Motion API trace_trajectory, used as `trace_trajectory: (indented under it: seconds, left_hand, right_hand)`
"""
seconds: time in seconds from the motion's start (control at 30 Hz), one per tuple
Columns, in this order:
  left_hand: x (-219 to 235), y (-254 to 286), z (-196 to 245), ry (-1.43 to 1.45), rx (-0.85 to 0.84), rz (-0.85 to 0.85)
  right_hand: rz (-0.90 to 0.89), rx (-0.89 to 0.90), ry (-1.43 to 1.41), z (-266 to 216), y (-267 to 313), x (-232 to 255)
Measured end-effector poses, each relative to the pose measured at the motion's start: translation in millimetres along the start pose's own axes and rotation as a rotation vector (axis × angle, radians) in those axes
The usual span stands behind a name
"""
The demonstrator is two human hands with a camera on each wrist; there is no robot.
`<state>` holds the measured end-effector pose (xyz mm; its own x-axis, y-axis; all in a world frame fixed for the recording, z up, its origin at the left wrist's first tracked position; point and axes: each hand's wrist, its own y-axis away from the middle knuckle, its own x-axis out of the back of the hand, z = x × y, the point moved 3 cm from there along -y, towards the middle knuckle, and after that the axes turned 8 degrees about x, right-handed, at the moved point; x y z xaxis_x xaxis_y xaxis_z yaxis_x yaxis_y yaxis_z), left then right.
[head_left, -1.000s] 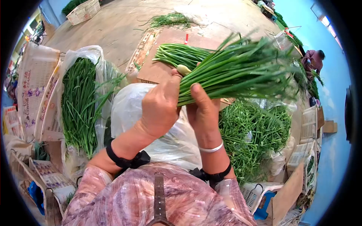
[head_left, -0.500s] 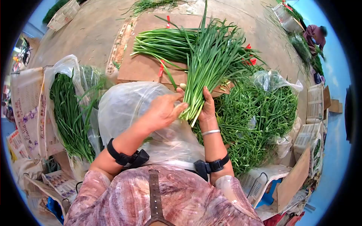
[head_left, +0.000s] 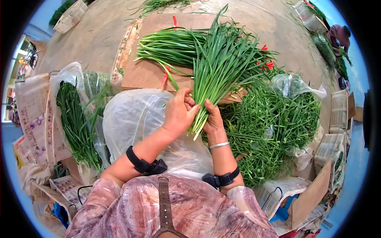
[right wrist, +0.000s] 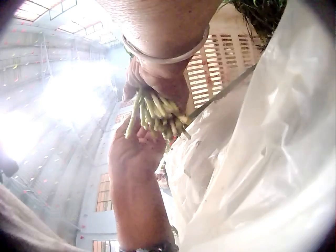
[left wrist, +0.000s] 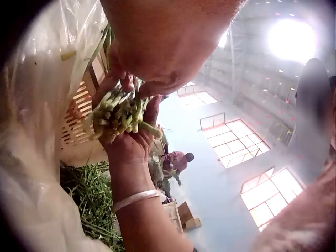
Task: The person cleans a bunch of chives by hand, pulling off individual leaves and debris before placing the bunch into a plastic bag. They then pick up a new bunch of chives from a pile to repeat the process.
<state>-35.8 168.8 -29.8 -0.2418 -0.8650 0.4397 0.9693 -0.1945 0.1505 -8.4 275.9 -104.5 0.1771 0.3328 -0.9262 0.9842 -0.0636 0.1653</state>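
Both hands hold a bunch of long green chives (head_left: pixel 220 63) by its pale cut ends, just above the lap. The left hand (head_left: pixel 185 108) pinches the stems from the left. From the right, the right hand (head_left: pixel 211 114), with a bangle on its wrist, curls round them. The leaves fan up and away over a cardboard sheet (head_left: pixel 143 75). In the left wrist view the cut ends (left wrist: pixel 118 113) stick out of the right hand (left wrist: pixel 131 147). In the right wrist view the same stem ends (right wrist: pixel 157 113) sit between the right hand (right wrist: pixel 163 79) and the left hand (right wrist: pixel 136 152).
A second chive bunch (head_left: pixel 170 43) lies on the cardboard with red bands (head_left: pixel 266 63) nearby. A clear plastic sheet (head_left: pixel 135 119) covers the lap. Loose greens (head_left: pixel 278 119) are piled at right, and a bag of chives (head_left: pixel 75 119) stands at left. Crates (head_left: pixel 337 115) and another person (head_left: pixel 341 33) are at the far right.
The bunch swung from lying sideways and raised to pointing away, lower over the lap. The left hand, held flat beside the stems half a second ago, now grips them.
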Motion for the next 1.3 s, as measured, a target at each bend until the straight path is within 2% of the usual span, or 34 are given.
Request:
trace_trajectory:
  seconds: [0.03,0.1,0.13,0.2,0.27,0.33,0.4,0.43,0.47,0.5,0.57,0.6,0.67,0.7,0.73,0.77,0.83,0.9,0.93,0.97,1.0,1.03,1.1,1.13,1.2,1.23,1.3]
  left_hand:
    - [-2.2,0.8,-1.4,-0.003,-0.001,0.003]
    - [-5.4,3.0,-5.9,0.227,0.036,0.034]
    - [-6.3,4.6,-6.7,0.226,0.035,0.035]
    - [-5.8,8.2,-9.2,0.512,0.064,0.07]
    - [-1.7,11.2,-7.8,0.51,0.006,0.068]
    - [7.5,16.7,-4.0,0.508,-0.049,0.066]
    - [15.6,27.0,6.3,0.694,0.101,-0.179]
    - [22.3,33.0,15.4,0.644,0.122,-0.228]
    - [28.6,38.8,23.8,0.644,0.12,-0.23]
    - [32.2,44.2,32.0,0.613,0.135,-0.28]
    - [41.2,49.5,51.1,0.586,0.12,-0.383]
    - [44.1,49.6,64.8,0.587,0.114,-0.392]
    - [41.0,50.2,88.8,0.558,0.086,-0.552]
    - [27.8,52.6,98.6,0.345,-0.109,-0.623]
    - [13.2,56.2,108.4,0.127,-0.303,-0.681]
    - [8.1,56.5,113.5,0.128,-0.31,-0.673]
    - [1.9,64.1,129.6,0.026,-0.618,-0.605]
    - [-0.4,71.6,139.1,-0.087,-0.916,-0.528]
    - [12.2,55.5,123.4,0.146,-0.785,-0.501]
    - [30.2,38.7,104.0,0.191,-0.644,-0.353]
    - [42.9,25.7,77.4,0.333,-0.323,-0.275]
    - [52.3,16.7,46.8,0.466,0.002,-0.189]
    - [51.8,8.7,-12.9,0.529,0.3,-0.247]
    - [54.6,10.3,-21.5,0.534,0.295,-0.241]
    - [40.7,25.4,-35.6,0.832,0.602,-0.762]
    - [32.9,23.1,-49.0,0.859,0.579,-0.854]
    - [28.2,14.2,-47.1,0.912,0.511,-0.885]
  right_hand:
    - [-0.003,-0.001,-0.002,0.8,-0.8,-2.1]
    - [0.042,-0.004,0.059,2.1,-1.7,-3.1]
    - [0.041,-0.004,0.059,3.5,-4.3,1.8]
    - [0.092,-0.057,-0.01,5.0,-8.0,-5.7]
    - [0.14,-0.004,0.052,-3.2,-2.2,-6.3]
    - [0.127,-0.038,0.02,-2.7,-3.8,-2.8]
    - [0.18,-0.048,0.017,-4.0,-2.6,-3.1]
    - [0.096,-0.113,-0.022,-4.8,-2.3,-2.7]
    - [0.012,-0.177,-0.06,-5.1,-1.5,-3.5]
    - [0.013,-0.171,-0.058,-4.9,-1.1,-5.3]
    - [0.114,-0.079,-0.101,-5.6,-0.4,-8.7]
    - [0.114,-0.069,-0.099,-6.3,-1.0,-4.6]
    - [0.152,-0.11,-0.041,-2.8,-1.4,7.8]
    - [0.31,-0.151,0.01,-3.5,6.2,2.0]
    - [0.224,-0.138,-0.067,-1.3,6.7,0.9]
    - [0.098,-0.136,-0.144,-0.7,2.9,-4.0]
    - [-0.094,-0.137,-0.245,-0.6,-0.7,-6.6]
    - [-0.059,-0.136,-0.254,-2.7,2.8,-9.9]
    - [-0.017,-0.127,-0.268,-4.3,5.0,-11.3]
    - [0.139,-0.083,-0.179,-8.9,8.7,-16.1]
    - [-0.078,-0.139,-0.191,-12.3,3.8,-19.5]
    - [-0.132,-0.14,-0.221,-11.4,2.6,-22.1]
    - [-0.201,-0.159,-0.243,-10.0,-3.1,-30.9]
    - [-0.274,-0.15,-0.207,-10.3,-5.1,-38.5]
    - [-0.387,-0.178,-0.185,-8.7,-9.8,-48.0]
    - [-0.407,-0.164,-0.119,-9.2,-11.0,-53.8]
    - [-0.433,-0.157,-0.05,-9.6,-18.7,-62.7]
